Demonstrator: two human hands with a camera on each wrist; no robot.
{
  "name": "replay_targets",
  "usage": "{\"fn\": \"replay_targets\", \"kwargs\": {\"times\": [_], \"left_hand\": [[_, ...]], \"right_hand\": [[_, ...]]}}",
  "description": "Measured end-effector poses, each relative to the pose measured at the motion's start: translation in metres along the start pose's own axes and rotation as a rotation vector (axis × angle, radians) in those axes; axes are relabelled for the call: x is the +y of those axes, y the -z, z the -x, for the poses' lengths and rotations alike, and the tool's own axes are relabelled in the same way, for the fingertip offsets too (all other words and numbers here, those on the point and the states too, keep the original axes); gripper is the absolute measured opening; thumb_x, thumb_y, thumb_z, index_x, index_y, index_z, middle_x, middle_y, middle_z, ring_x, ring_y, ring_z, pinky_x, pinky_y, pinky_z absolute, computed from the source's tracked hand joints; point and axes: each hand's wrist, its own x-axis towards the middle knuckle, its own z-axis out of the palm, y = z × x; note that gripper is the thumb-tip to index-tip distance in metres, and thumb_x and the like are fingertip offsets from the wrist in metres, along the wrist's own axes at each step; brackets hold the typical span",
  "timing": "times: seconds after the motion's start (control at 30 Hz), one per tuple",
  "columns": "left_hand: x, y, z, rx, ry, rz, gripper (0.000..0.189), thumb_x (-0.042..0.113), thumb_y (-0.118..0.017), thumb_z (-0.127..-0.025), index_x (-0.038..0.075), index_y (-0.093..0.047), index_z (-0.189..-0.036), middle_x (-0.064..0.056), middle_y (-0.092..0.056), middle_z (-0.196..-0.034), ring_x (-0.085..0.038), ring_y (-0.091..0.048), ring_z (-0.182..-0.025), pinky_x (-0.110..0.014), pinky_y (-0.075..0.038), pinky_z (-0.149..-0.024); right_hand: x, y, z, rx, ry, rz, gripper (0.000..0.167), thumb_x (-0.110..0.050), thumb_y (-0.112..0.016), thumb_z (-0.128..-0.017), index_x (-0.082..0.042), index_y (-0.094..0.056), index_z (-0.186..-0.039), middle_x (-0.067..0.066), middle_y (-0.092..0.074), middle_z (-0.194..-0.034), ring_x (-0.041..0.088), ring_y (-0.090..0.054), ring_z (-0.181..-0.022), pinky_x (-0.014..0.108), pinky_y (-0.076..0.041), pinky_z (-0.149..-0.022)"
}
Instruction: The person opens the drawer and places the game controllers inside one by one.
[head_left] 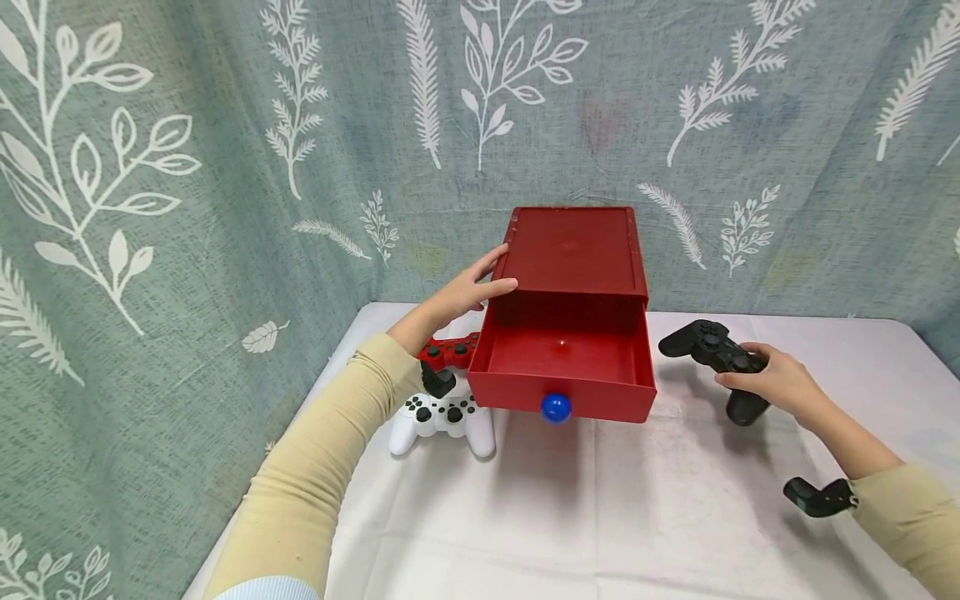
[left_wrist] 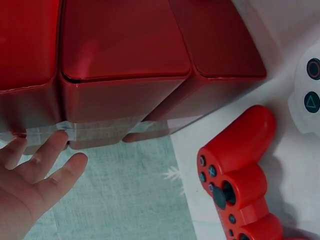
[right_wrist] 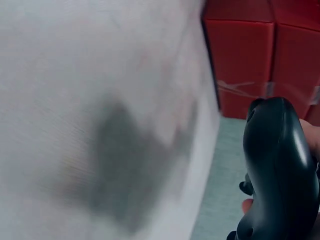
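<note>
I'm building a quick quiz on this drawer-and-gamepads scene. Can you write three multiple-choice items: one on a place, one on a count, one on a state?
1. Where does the left hand rest?
A. on the red cabinet's left side
B. on the blue knob
C. on the white controller

2. How many controllers are in view?
A. one
B. two
C. three

3. The red drawer is:
A. shut
B. pulled out, nothing in it
C. pulled out, full

Answers: 1 A, straight fingers lie on the cabinet's side. 2 C, white, red controller and black controller, which the right hand grips. 3 B, its bare floor shows.
</note>
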Motion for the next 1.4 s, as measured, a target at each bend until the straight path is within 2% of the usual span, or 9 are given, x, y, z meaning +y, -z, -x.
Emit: {"fn": "replay_targets", "kwargs": {"times": [0.2,0.53,0.73,0.87,1.03,1.2,1.4], "left_hand": [[-0.008,0.0,-0.005,0.02,-0.009,-0.011,0.07,0.042,-0.052,-0.088,0.04,-0.013,-0.145,0.002,-0.016,-0.152,-0.024,-0.03,-0.131,-0.05,-0.036,-0.092],[-0.01,0.001,-0.007,0.017,-0.011,0.0,0.07,0.042,-0.053,-0.087,0.04,-0.014,-0.145,0.003,-0.015,-0.152,-0.024,-0.03,-0.131,-0.054,-0.034,-0.095],[-0.01,0.001,-0.006,0.02,-0.012,-0.01,0.07,0.043,-0.053,-0.087,0.04,-0.014,-0.145,0.003,-0.016,-0.152,-0.023,-0.031,-0.13,-0.05,-0.036,-0.093],[-0.01,0.001,-0.007,0.014,-0.014,-0.007,0.07,0.041,-0.052,-0.088,0.04,-0.013,-0.145,0.002,-0.015,-0.152,-0.024,-0.03,-0.131,-0.05,-0.036,-0.093],[-0.009,0.001,-0.007,0.002,-0.012,0.007,0.069,0.039,-0.051,-0.089,0.039,-0.012,-0.145,0.001,-0.012,-0.153,-0.026,-0.027,-0.133,-0.054,-0.033,-0.096],[-0.009,0.002,-0.005,0.003,-0.009,0.002,0.069,0.039,-0.052,-0.088,0.04,-0.013,-0.145,0.001,-0.012,-0.153,-0.026,-0.027,-0.134,-0.053,-0.034,-0.096],[0.015,-0.001,0.011,-0.023,0.017,0.007,0.071,0.031,-0.05,-0.09,0.029,-0.009,-0.148,-0.005,-0.01,-0.154,-0.03,-0.024,-0.135,-0.053,-0.033,-0.098]], "right_hand": [[-0.008,0.013,0.01,0.028,0.047,0.002,0.089,-0.05,-0.061,-0.082,0.006,-0.024,-0.14,0.035,-0.035,-0.132,0.048,-0.037,-0.115,0.053,-0.04,-0.082],[-0.028,0.032,0.023,0.045,0.088,0.013,0.087,-0.048,-0.062,-0.082,0.002,-0.024,-0.142,0.032,-0.037,-0.132,0.046,-0.039,-0.114,0.053,-0.04,-0.082],[-0.042,0.045,0.03,0.045,0.103,0.046,0.089,-0.048,-0.062,-0.082,0.001,-0.022,-0.143,0.034,-0.032,-0.136,0.048,-0.035,-0.118,0.056,-0.038,-0.083],[-0.052,0.052,0.034,0.054,0.129,0.034,0.085,-0.043,-0.064,-0.082,0.002,-0.024,-0.143,0.032,-0.037,-0.131,0.045,-0.039,-0.114,0.054,-0.039,-0.083],[-0.065,0.062,0.039,0.057,0.145,0.034,0.082,-0.04,-0.064,-0.083,0.001,-0.025,-0.143,0.032,-0.038,-0.131,0.044,-0.039,-0.114,0.054,-0.038,-0.082],[-0.08,0.072,0.043,0.043,0.157,0.053,0.081,-0.039,-0.064,-0.083,-0.002,-0.025,-0.144,0.031,-0.038,-0.132,0.042,-0.039,-0.114,0.053,-0.038,-0.083],[-0.092,0.082,0.046,0.057,0.146,0.099,0.084,-0.044,-0.065,-0.081,-0.005,-0.026,-0.144,0.028,-0.041,-0.132,0.039,-0.041,-0.113,0.053,-0.037,-0.083]]}}
